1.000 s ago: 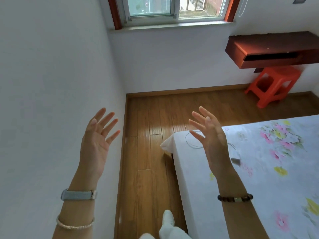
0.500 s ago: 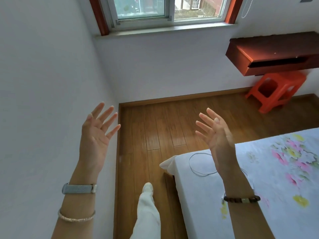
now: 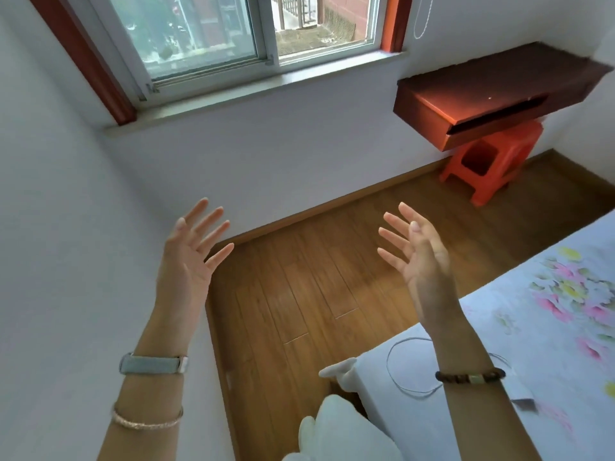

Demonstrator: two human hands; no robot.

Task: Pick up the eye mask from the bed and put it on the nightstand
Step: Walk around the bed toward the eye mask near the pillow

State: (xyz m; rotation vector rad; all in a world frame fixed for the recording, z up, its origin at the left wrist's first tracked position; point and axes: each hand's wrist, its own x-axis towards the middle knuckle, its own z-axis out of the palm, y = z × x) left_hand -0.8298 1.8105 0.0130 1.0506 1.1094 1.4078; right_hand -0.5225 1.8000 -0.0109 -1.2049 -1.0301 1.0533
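Observation:
My left hand (image 3: 191,261) and my right hand (image 3: 421,264) are both raised in front of me with fingers spread, holding nothing. Below my right forearm lies the bed (image 3: 549,344) with its white flowered sheet. On the bed's near corner a thin cord loop (image 3: 404,371) and a small pale piece with a grey tag (image 3: 520,395) show beside my wrist; this looks like the eye mask, mostly hidden by my arm. The reddish-brown wall-mounted nightstand (image 3: 492,94) hangs at the upper right, far from both hands.
An orange plastic stool (image 3: 489,161) stands under the nightstand. Wooden floor (image 3: 299,294) runs between the white wall on my left and the bed. A window (image 3: 233,31) is ahead. My white-trousered leg (image 3: 336,430) shows at the bottom.
The view has swung up and left, so the bed sits lower right and the window fills more. Both hands stay raised and open. My leg has stepped forward.

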